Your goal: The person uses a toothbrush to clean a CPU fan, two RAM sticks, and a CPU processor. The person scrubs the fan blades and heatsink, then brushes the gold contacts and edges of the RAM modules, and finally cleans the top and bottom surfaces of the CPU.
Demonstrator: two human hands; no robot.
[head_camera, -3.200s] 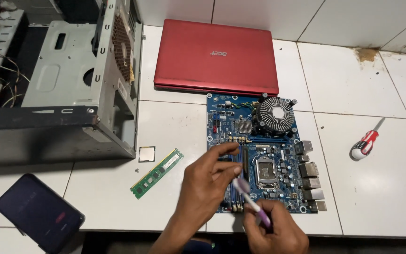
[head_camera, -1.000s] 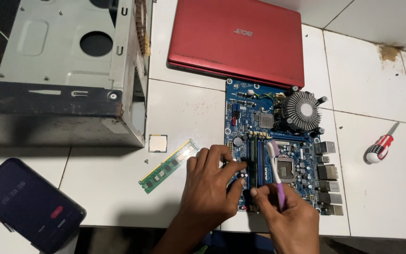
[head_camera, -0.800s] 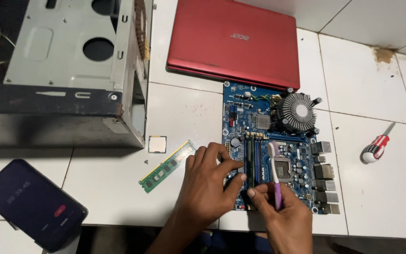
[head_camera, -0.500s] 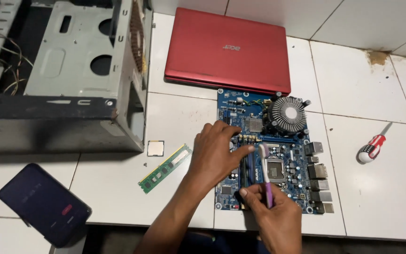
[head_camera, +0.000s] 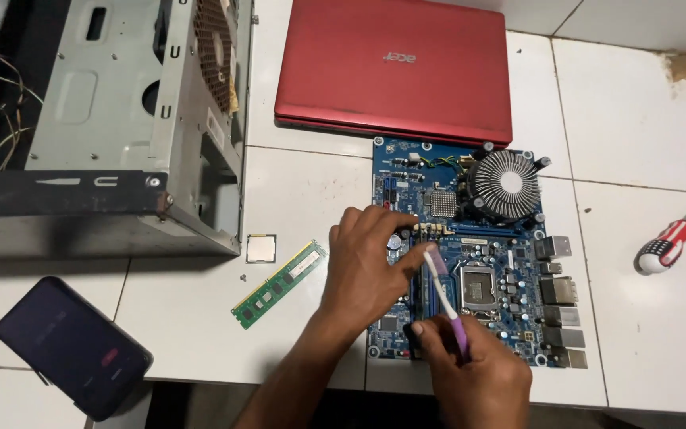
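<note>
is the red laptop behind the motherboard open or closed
Closed. The red laptop lies flat on the white tiles with its lid down; only the lid's outer face shows, no screen or keyboard.

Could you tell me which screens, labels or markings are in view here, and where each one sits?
Phone: bottom left on the tiles, dark rectangular lit screen with a small red patch.
Laptop: top centre, closed, red lid with a small pale logo.
Memory stick: left of the left hand, green strip with a white label.

blue motherboard (head_camera: 478, 254) here, red laptop (head_camera: 395, 67) right above it, green RAM stick (head_camera: 278, 284) to its left, red-and-white striped screwdriver (head_camera: 667, 245) off right
</note>
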